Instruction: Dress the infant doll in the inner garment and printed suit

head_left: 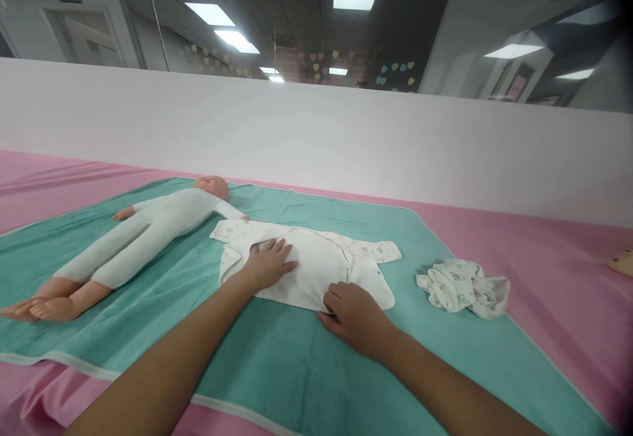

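A white baby shirt (306, 258) with small printed motifs lies opened out on the teal blanket (297, 357), its sleeves spread to both sides. My left hand (270, 264) rests on the left part of the shirt, palm down with fingers spread. At the shirt's lower edge, right of its middle, my right hand (359, 314) has its fingers curled and pressed together on the fabric, the thumb by the hem. To the left, a baby doll (163, 225) in a pale bodysuit lies on its back, one arm reaching towards the shirt's left sleeve.
A crumpled white printed garment (465, 287) lies on the right of the blanket. Pink cloth (554, 271) spreads under and around the blanket. Behind stands a low white wall (297, 139) with reflective glass above it. Part of a skin-toned object (623, 263) shows at the right edge.
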A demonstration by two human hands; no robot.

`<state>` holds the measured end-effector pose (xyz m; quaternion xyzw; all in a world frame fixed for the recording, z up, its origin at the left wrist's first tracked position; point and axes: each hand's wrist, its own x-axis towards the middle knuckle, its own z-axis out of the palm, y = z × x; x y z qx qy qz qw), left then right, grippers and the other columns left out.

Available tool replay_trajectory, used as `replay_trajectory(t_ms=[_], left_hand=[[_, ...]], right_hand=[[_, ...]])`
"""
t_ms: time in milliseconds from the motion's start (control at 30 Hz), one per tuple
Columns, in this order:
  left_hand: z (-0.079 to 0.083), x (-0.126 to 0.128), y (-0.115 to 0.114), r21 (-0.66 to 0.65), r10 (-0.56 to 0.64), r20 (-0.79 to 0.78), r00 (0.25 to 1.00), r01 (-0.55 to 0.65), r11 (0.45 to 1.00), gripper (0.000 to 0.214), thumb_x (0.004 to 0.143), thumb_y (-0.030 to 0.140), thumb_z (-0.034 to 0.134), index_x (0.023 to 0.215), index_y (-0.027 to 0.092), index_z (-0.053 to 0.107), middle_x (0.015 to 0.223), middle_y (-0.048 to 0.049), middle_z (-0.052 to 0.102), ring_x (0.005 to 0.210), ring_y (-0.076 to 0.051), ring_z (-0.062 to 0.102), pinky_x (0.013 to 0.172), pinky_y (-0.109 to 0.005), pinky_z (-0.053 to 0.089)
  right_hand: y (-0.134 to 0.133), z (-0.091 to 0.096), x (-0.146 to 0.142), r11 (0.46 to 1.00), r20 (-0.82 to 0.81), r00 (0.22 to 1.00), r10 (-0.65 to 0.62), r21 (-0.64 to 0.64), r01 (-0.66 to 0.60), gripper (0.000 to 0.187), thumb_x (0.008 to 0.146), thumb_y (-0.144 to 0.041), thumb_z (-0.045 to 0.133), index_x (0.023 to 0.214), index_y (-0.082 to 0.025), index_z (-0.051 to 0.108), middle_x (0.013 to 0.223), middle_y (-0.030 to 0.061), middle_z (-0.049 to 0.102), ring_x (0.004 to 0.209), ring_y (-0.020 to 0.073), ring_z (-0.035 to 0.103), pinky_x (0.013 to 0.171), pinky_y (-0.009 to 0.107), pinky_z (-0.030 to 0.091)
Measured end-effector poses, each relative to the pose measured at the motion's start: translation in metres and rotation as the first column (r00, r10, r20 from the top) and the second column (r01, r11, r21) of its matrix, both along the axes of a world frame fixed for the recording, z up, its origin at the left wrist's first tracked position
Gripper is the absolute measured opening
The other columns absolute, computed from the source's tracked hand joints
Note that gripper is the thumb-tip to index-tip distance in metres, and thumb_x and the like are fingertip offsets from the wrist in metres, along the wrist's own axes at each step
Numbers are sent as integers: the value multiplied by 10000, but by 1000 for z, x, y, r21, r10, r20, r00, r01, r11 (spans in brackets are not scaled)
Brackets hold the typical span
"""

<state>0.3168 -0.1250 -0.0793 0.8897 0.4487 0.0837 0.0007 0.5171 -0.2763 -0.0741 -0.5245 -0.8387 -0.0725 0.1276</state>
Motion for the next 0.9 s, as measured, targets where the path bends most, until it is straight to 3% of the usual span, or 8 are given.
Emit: replay_trajectory(t_ms=[100,200,300,433,533,700,900], left_hand=[[-3,0,4,8,-13,3,1000,13,1000,527,886,569,313,1311,272,407,1451,-95,336,1328,-323,272,992,-601,242],[-4,7,5,60,-66,82,994,61,996,458,906,484,348,1287,252,449,1399,-78,424,1320,-263,312,1069,-513,209],[-5,18,-1,34,-239,166,957,237,971,448,923,406,355,1320,214,430,1403,-58,424,1339,-189,293,1108,-355,227],[-7,29,-11,-68,-442,127,888,452,889,486,925,417,354,1365,214,386,1469,-56,306,1373,-215,209,1116,-377,212],[-10,30,-6,-96,-399,81,913,406,909,496,930,452,321,1388,264,343,1482,-21,276,1380,-221,180,1116,-409,183],[-17,29,19,-80,-210,74,975,215,973,524,931,481,264,1400,254,319,1491,-19,254,1380,-213,180,1112,-399,169],[-25,29,30,-8,-44,78,996,44,999,534,926,460,242,1376,195,353,1485,-53,269,1368,-240,212,1096,-436,187]], right_hand=[[4,-2,-16,996,55,998,25,85,-30,164,894,-307,454,821,-180,527,849,46,556,787,170,490,698,315,357],[13,-4,-34,989,96,992,86,109,-96,185,921,-275,398,869,-168,541,861,64,557,792,180,499,689,323,366],[24,-8,-45,985,103,987,121,109,-132,225,929,-198,343,854,-150,549,826,68,560,761,175,503,657,310,378],[29,-12,-45,972,73,978,197,114,-205,273,935,-185,306,827,-144,553,810,62,566,767,168,507,680,306,391],[27,-9,-41,969,33,973,230,88,-232,268,939,-211,308,830,-150,545,804,48,570,730,153,501,642,292,378],[23,-3,-40,979,-64,977,204,23,-203,231,934,-290,370,839,-162,536,817,25,571,719,131,499,621,269,362],[25,0,-38,994,-334,940,71,-57,-95,331,949,-361,339,769,-175,545,783,7,555,743,116,506,657,248,383]])
